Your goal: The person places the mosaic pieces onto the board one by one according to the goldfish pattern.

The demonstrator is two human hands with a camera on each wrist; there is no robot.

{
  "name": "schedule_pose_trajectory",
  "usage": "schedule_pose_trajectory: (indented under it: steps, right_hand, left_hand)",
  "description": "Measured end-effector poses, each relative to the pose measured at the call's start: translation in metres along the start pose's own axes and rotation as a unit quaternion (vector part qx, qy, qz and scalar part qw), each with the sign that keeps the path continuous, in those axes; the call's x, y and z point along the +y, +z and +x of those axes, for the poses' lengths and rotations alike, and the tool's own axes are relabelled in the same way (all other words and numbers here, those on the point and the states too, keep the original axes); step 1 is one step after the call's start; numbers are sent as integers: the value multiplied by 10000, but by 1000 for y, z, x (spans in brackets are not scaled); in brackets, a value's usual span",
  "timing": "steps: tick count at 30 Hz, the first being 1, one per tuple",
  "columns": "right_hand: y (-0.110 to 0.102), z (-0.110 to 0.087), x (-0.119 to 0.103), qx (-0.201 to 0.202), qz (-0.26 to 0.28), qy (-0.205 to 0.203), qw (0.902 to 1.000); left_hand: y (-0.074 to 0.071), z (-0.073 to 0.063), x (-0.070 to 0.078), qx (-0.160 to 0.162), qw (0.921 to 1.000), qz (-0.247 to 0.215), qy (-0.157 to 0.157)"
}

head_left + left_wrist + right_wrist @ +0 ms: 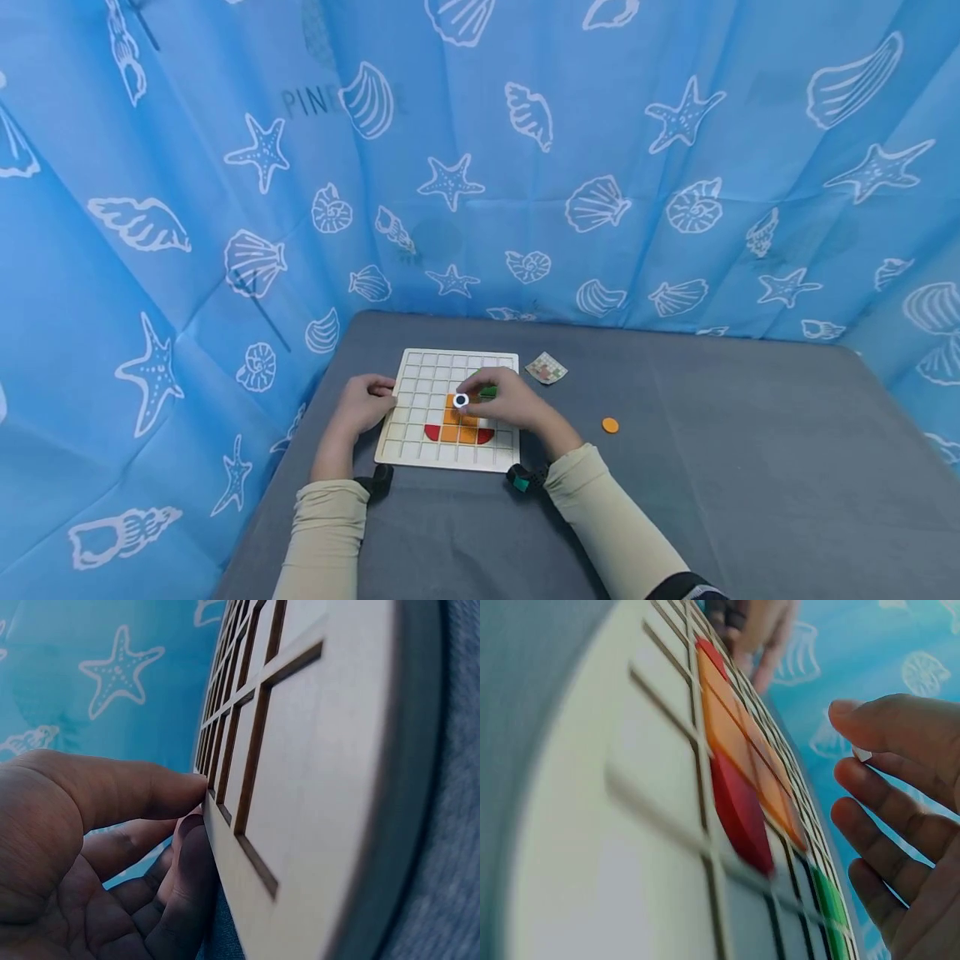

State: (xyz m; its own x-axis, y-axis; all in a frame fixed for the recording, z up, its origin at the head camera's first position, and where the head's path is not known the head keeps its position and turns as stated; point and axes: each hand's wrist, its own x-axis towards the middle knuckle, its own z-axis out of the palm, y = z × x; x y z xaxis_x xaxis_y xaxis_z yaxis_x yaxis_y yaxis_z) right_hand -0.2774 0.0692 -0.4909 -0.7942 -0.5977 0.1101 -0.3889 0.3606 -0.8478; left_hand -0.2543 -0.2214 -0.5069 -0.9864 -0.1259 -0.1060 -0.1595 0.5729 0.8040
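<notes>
A pale wooden grid board (420,454) lies on the table. My left hand (365,404) pinches its left edge; in the left wrist view the thumb (161,787) lies at the rim with the other fingers curled below. Above the board, my right hand (510,402) pinches a round white piece with a black dot (461,401) between thumb and fingers. Set in the grid are orange pieces (450,434), a red piece (432,432) on the left, another red piece (739,814) on the right, and a green piece (829,911) partly hidden by the right hand in the head view.
A small card with a coloured grid pattern (547,368) lies beyond the board's right side. One loose orange disc (611,425) rests on the grey table (735,467) to the right. Behind the table hangs a blue curtain (480,242) with white shell and starfish prints.
</notes>
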Motion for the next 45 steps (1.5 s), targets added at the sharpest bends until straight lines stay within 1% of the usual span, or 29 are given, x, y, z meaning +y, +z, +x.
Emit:
schedule_pose_trajectory:
  steps: [4, 7, 11, 15, 25, 32, 45]
  right_hand:
    - [15, 12, -6, -185, -134, 4, 9997]
    - [22, 18, -8, -332, -123, 74, 9993]
    - [29, 22, -10, -377, -214, 141, 9990]
    - [34, 26, -8, -396, -442, 177, 9981]
    - [37, 28, -4, -529, -406, 280, 9974]
    - [36, 27, -5, -542, -535, 220, 9969]
    - [39, 29, -8, -528, -601, 226, 9965]
  left_hand:
    - [0, 0, 2, 2, 10000, -29, -6]
    - [0, 0, 3, 4, 10000, -28, -11]
    - [-1, 1, 3, -9, 10000, -29, -23]
    - [0, 1, 2, -7, 10000, -22, -44]
    - [0, 1, 1, 35, 10000, -27, -76]
    - [1, 2, 0, 37, 10000, -59, 4]
    - [1, 2, 2, 53, 10000, -53, -5]
